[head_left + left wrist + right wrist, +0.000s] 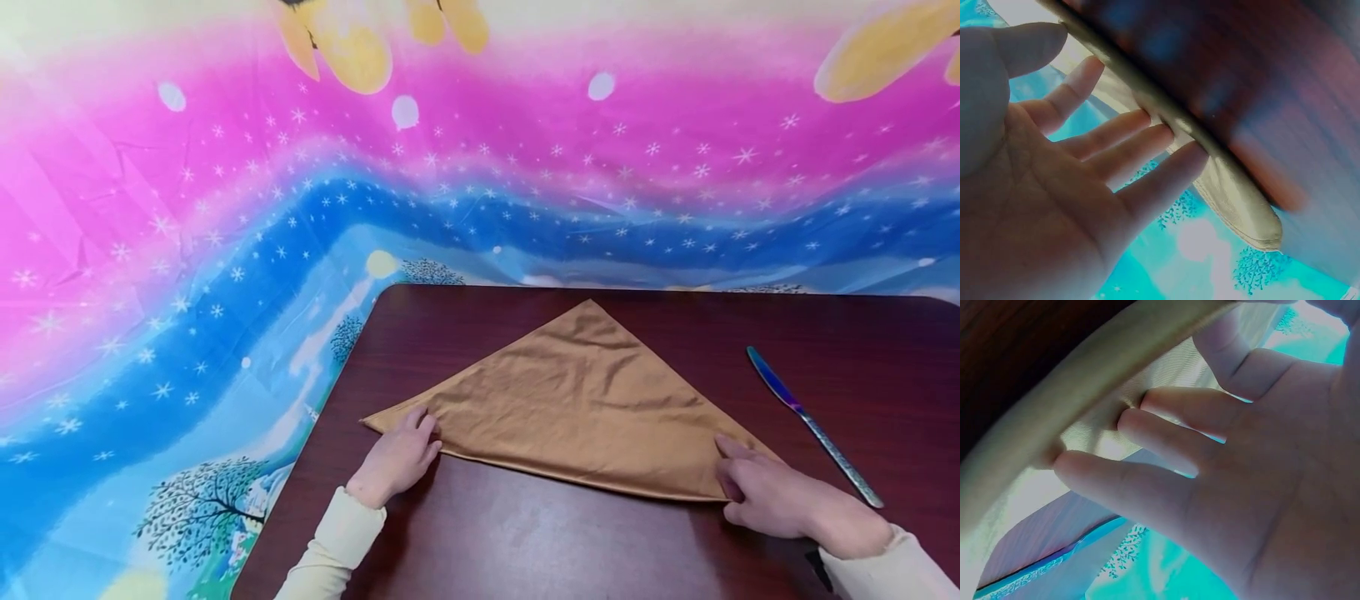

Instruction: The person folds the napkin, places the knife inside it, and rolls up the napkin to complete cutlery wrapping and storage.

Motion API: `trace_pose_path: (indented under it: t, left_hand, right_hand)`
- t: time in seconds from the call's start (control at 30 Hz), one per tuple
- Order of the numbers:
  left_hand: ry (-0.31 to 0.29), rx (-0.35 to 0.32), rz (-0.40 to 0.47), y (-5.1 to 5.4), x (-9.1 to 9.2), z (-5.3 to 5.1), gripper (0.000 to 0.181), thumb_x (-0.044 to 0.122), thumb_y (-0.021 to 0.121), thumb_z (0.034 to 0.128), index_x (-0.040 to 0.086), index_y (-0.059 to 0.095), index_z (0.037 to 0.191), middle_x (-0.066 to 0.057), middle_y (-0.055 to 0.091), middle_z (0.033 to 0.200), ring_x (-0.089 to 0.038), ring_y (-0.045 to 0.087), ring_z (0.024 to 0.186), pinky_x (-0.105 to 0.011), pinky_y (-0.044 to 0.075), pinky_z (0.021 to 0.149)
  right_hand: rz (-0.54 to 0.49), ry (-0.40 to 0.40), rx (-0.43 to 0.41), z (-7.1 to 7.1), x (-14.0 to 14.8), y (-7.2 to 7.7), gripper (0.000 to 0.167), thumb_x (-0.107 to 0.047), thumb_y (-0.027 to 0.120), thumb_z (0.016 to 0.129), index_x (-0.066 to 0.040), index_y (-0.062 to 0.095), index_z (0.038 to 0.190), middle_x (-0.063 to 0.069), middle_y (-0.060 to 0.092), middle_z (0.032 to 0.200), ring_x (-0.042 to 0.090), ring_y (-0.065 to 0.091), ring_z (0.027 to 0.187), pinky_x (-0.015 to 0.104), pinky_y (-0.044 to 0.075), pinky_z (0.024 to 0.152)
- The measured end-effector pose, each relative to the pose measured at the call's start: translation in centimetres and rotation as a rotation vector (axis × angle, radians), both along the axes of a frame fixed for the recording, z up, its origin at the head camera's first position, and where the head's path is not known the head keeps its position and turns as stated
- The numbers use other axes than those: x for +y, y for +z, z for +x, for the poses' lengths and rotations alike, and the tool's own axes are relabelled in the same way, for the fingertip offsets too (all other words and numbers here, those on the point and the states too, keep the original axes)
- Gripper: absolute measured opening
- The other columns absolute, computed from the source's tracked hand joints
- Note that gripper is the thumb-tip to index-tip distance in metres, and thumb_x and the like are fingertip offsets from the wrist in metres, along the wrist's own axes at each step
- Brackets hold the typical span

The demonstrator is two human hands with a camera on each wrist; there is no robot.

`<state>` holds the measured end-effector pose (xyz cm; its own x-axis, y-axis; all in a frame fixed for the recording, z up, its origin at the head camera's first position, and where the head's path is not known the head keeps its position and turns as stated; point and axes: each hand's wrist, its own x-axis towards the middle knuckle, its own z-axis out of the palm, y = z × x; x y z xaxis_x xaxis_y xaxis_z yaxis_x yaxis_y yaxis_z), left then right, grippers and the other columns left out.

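A golden-brown cloth (585, 408) lies folded into a triangle on the table, its point away from me and its long folded edge near me. My left hand (399, 460) rests on the cloth by its left corner. In the left wrist view its spread fingers (1163, 178) touch the cloth just past the folded edge, the thumb beside that edge. At the right corner my right hand (780, 498) touches the cloth. The right wrist view shows its fingers (1166, 434) extended against the fabric, the index finger more bent; the thumb is mostly out of that view.
A table knife (813, 425) with a shiny bluish blade lies slanted on the table, right of the cloth. The dark reddish-brown table (555, 542) has rounded far corners. Behind it and at its left hangs a colourful printed sheet (480, 167).
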<state>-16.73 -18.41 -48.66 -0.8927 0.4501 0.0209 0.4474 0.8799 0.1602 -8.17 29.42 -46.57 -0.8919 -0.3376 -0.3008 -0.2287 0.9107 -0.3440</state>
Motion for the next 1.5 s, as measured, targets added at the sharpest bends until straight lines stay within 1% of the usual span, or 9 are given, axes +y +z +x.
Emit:
trace_pose_path:
  t: [0.17,0.37,0.57,0.67,0.87,1.03,1.1,1.23,1.5]
  left_hand:
    - [0.027,0.002,0.002,-0.1,-0.4,-0.1,0.025,0.023,0.066,0.0906,0.005,0.057,0.106,-0.026,0.053,0.131,-0.040,0.056,0.119,-0.048,0.049,0.093]
    - [0.083,-0.013,-0.014,0.1,-0.9,-0.2,0.039,0.033,0.069,0.0881,0.003,0.055,0.108,-0.020,0.053,0.124,-0.035,0.057,0.112,-0.048,0.050,0.087]
    - [0.192,-0.090,-0.052,0.4,-1.2,-0.1,0.061,0.045,0.063,0.0899,0.000,0.050,0.129,-0.025,0.044,0.140,-0.044,0.043,0.130,-0.063,0.036,0.101]
    - [0.221,-0.115,-0.055,0.4,-1.4,-0.1,0.065,0.046,0.061,0.0907,0.000,0.047,0.135,-0.027,0.042,0.142,-0.045,0.041,0.131,-0.066,0.033,0.101]
    - [0.231,-0.127,-0.047,0.4,-1.6,-0.2,0.058,0.039,0.059,0.0938,0.001,0.048,0.135,-0.026,0.042,0.142,-0.042,0.041,0.132,-0.064,0.034,0.102]
    - [0.233,-0.117,-0.036,0.3,-1.7,-0.1,0.054,0.038,0.060,0.0935,0.001,0.050,0.132,-0.026,0.043,0.140,-0.040,0.041,0.132,-0.062,0.035,0.103]
    - [0.231,-0.109,-0.036,0.3,-1.7,-0.2,0.055,0.039,0.060,0.0932,0.001,0.051,0.132,-0.026,0.044,0.140,-0.040,0.042,0.131,-0.062,0.036,0.103]
    - [0.221,-0.094,-0.040,0.3,-1.7,-0.2,0.054,0.039,0.061,0.0927,0.001,0.051,0.131,-0.026,0.045,0.138,-0.040,0.043,0.130,-0.062,0.037,0.102]
    - [0.211,-0.111,-0.048,0.4,-1.7,-0.3,0.055,0.038,0.061,0.0936,0.002,0.050,0.133,-0.026,0.044,0.138,-0.040,0.045,0.127,-0.057,0.045,0.096]
  right_hand:
    - [0.005,0.010,0.035,0.2,0.1,-0.2,0.032,-0.018,0.076,0.065,-0.018,0.044,0.064,0.043,0.042,0.134,0.055,0.044,0.124,0.046,0.044,0.080]
    - [0.006,0.012,0.101,0.8,0.2,-0.6,0.034,-0.017,0.077,0.060,-0.020,0.043,0.064,0.040,0.043,0.135,0.053,0.045,0.125,0.044,0.044,0.082]
    - [-0.003,0.011,0.114,1.1,0.4,-0.8,0.036,-0.015,0.077,0.059,-0.020,0.043,0.067,0.038,0.043,0.136,0.052,0.045,0.125,0.043,0.044,0.083]
    - [-0.003,0.015,0.114,1.1,0.5,-0.8,0.037,-0.014,0.078,0.057,-0.020,0.043,0.067,0.038,0.043,0.137,0.050,0.046,0.124,0.039,0.044,0.081]
    - [0.013,-0.015,0.081,1.0,0.5,-0.5,0.040,-0.024,0.082,0.062,-0.020,0.044,0.069,0.039,0.042,0.137,0.051,0.046,0.123,0.038,0.044,0.076]
    - [0.037,-0.086,0.150,1.4,0.1,-0.6,0.039,-0.042,0.080,0.071,-0.017,0.051,0.078,0.041,0.045,0.132,0.054,0.050,0.117,0.048,0.049,0.078]
    - [0.044,-0.096,0.193,1.4,0.0,-0.9,0.041,-0.041,0.080,0.072,-0.010,0.057,0.087,0.042,0.046,0.129,0.055,0.052,0.114,0.052,0.049,0.080]
    - [0.078,-0.100,0.217,1.6,0.0,-1.6,0.062,-0.040,0.080,0.072,0.006,0.059,0.109,0.044,0.045,0.128,0.057,0.048,0.114,0.059,0.045,0.088]
    - [0.096,-0.140,0.273,2.0,-0.2,-2.5,0.077,-0.036,0.085,0.065,0.013,0.055,0.117,0.048,0.042,0.125,0.060,0.046,0.113,0.059,0.044,0.090]
